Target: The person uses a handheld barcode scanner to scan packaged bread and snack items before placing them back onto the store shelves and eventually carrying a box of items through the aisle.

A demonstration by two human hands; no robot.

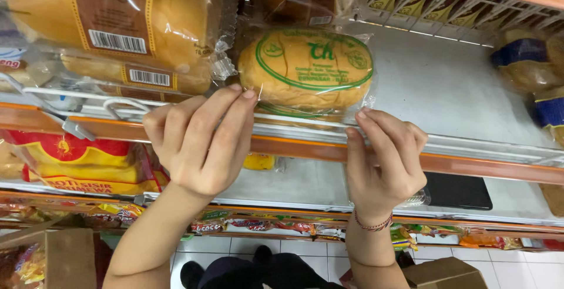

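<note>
Bread loaf point(306, 70) in clear wrap with green oval label, lying at shelf point(446, 89) front edge. Left hand point(200, 139) touching its left end, grip released, fingers extended. Right hand point(385, 162) just below its right corner, fingers curling on shelf rail point(470, 162), grasping nothing. Brown-labelled loaves point(117, 24) sitting left of it.

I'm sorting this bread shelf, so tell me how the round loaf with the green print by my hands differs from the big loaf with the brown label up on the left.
The green-print loaf is smaller and oval; the brown-label loaf is bigger and runs out of frame. The green-print loaf lies alone on the shelf, with the left hand touching its wrapper; the brown-label loaf lies stacked on another pack. Both are golden bread in clear plastic.
</note>
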